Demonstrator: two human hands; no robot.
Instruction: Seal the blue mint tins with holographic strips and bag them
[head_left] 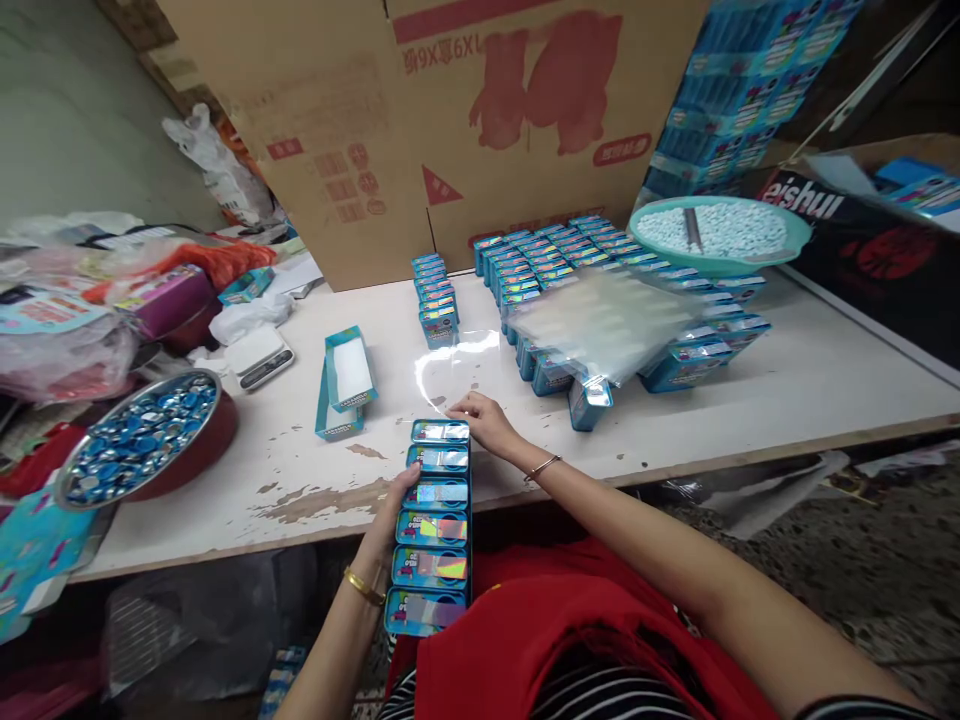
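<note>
A row of several small blue tins (439,492) with shiny labels lies at the table's front edge and reaches down over my lap. My left hand (397,497) grips the row from its left side, the thumb on top near the second tin. Just beyond the far end of the row is my right hand (484,420), its fingers bent together at a curved edge of clear film (465,362) on the table. What lies between those fingertips is too small to tell. Two open blue cartons (351,372) overlap to the left of the film.
A stack of clear plastic bags (611,318) lies on rows of blue tins (529,262). Behind are a large cardboard box (420,130) and a green basin (795,232) of white pieces. At left are a bowl (217,425) of blue wrapped pieces and a scale (262,357).
</note>
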